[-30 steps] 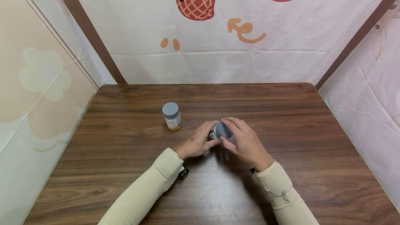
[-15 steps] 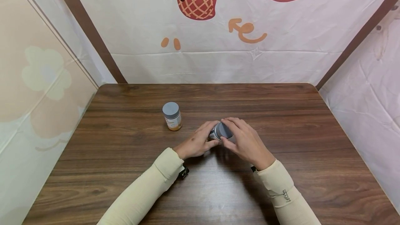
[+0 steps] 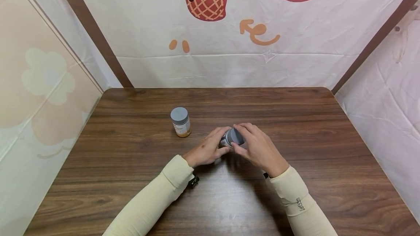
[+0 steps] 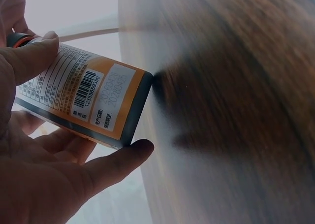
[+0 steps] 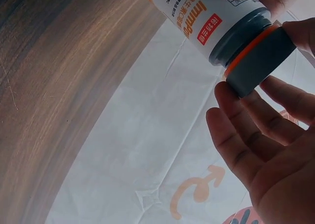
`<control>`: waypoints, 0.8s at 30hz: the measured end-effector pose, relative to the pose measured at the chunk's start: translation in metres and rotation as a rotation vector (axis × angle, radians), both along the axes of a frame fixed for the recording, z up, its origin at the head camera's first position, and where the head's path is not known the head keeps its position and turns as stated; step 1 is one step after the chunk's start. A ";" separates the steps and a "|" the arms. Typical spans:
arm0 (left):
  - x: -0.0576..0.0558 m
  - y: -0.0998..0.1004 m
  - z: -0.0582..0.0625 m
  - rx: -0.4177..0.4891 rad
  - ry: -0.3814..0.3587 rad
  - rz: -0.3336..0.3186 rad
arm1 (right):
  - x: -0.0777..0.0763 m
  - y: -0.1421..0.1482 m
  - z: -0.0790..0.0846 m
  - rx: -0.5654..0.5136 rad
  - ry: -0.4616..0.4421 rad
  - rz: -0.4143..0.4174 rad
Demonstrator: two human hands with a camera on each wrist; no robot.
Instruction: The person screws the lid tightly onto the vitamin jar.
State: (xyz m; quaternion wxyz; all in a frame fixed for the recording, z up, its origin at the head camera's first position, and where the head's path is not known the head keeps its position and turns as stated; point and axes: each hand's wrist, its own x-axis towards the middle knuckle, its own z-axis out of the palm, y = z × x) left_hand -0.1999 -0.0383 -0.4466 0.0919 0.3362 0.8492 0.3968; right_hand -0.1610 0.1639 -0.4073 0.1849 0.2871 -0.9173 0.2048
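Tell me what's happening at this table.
A person's left hand grips a tilted jar around its body, while the right hand holds its gray cap by the edge. The cap is at the jar's mouth; whether it is loosened, I can't tell. A second jar stands upright and capped on the table.

We see an evenly bright head view with pale glare and soft shadows on the table point(image 3: 223, 199), while both wrist views look dimmer, the left one hazy and blurred at right.
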 end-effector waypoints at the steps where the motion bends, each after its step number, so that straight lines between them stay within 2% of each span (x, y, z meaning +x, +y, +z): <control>1: 0.000 0.000 0.000 0.001 0.001 0.001 | 0.000 0.000 0.000 -0.003 -0.005 -0.005; 8: 0.001 0.001 0.000 0.010 0.011 0.007 | 0.001 -0.002 0.000 -0.017 -0.023 -0.039; 14: 0.001 0.001 0.000 0.005 0.000 0.012 | 0.001 0.000 0.004 0.003 -0.077 -0.065; 17: 0.002 0.001 0.001 0.002 0.005 0.012 | 0.000 0.004 0.006 0.036 -0.086 -0.029; 24: 0.001 0.001 0.000 0.009 -0.006 0.019 | -0.005 0.011 0.010 0.068 -0.058 0.123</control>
